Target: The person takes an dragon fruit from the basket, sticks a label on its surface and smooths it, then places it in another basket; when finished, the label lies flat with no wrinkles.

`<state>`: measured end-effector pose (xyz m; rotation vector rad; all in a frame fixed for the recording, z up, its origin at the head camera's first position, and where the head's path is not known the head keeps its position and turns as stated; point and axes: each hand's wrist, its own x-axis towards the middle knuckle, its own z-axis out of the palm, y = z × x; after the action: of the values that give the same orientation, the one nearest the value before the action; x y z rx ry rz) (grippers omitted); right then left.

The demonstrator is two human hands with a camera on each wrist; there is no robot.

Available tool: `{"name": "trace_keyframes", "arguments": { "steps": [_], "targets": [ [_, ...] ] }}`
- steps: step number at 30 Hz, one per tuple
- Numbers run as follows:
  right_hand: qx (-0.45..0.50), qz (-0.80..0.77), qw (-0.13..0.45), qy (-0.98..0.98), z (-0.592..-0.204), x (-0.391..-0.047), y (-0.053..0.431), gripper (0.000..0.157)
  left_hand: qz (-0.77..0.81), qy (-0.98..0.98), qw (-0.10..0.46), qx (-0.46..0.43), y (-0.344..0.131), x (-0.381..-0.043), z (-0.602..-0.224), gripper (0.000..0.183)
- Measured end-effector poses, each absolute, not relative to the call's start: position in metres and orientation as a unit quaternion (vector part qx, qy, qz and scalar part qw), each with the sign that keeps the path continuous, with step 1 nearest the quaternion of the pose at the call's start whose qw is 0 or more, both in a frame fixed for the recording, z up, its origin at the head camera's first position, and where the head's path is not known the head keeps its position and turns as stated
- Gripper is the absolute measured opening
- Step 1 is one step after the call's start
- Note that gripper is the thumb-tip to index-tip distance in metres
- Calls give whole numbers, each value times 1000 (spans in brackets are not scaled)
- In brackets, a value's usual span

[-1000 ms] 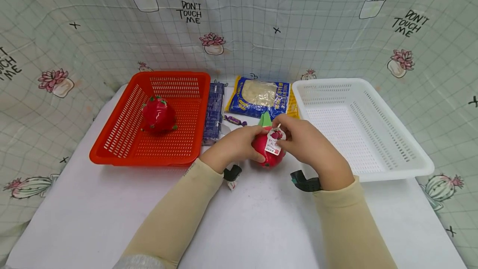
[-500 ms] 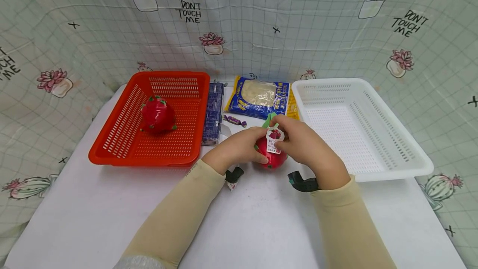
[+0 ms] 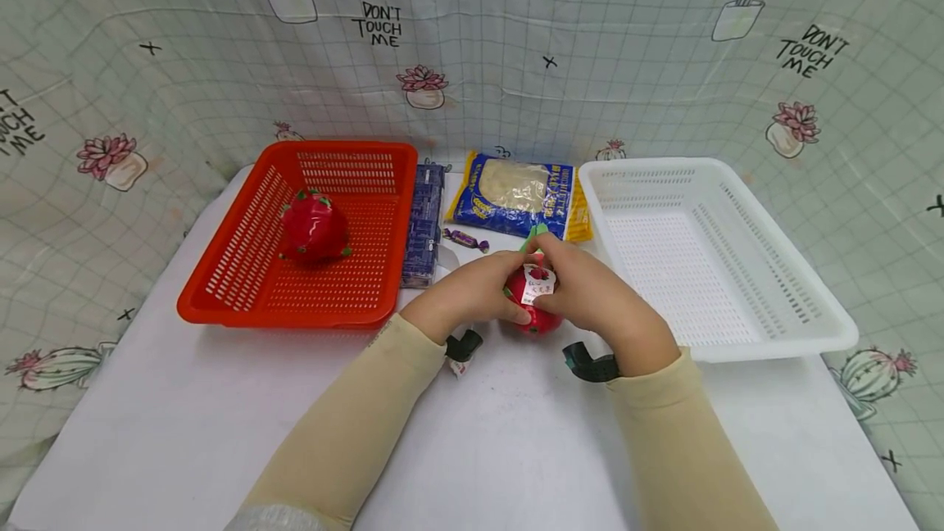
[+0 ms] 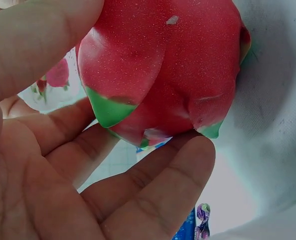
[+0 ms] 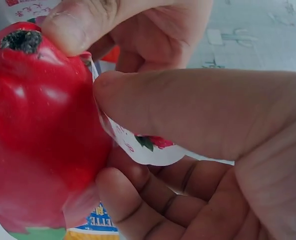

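Head view: near the centre, the left hand (image 3: 479,287) is gripping a dragon fruit (image 3: 544,320) while the right hand (image 3: 590,287) is pinching its label (image 3: 537,279). Left wrist view: the left hand is half-curling round the dragon fruit, upper middle. Right wrist view: the dragon fruit is filling the left side.

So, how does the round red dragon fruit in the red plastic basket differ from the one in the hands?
The round red dragon fruit in the red plastic basket lies untouched; the held red dragon fruit is gripped by the left hand. The held one has a white label, which the right hand pinches; the basket one shows none. Both are red with green tips.
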<state>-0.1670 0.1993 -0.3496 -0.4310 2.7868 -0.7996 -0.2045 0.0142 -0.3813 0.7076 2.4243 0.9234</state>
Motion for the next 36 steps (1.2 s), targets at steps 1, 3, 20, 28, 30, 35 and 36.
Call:
{"name": "trace_keyframes", "arguments": {
  "steps": [1,3,20,28,30,35,36],
  "targets": [
    [-146,-270,105,946,-350,-167,199,55,333,879,225,256,15,-205,-381,91],
    [-145,-265,102,948,-351,-167,198,58,335,878,224,257,16,-204,-381,97],
    [-146,-237,124,953,-352,-166,202,77,341,887,206,235,18,-197,-379,129],
    [-141,-234,143,951,-348,-164,207,80,345,885,208,233,16,-199,-379,126],
    [-143,-238,143,950,-348,-164,207,80,346,884,209,234,16,-198,-380,126],
    [-133,-239,137,952,-350,-167,208,64,339,885,209,242,18,-197,-380,126],
    [-130,-234,133,954,-350,-168,208,59,338,885,208,244,18,-197,-380,126]
  ]
}}
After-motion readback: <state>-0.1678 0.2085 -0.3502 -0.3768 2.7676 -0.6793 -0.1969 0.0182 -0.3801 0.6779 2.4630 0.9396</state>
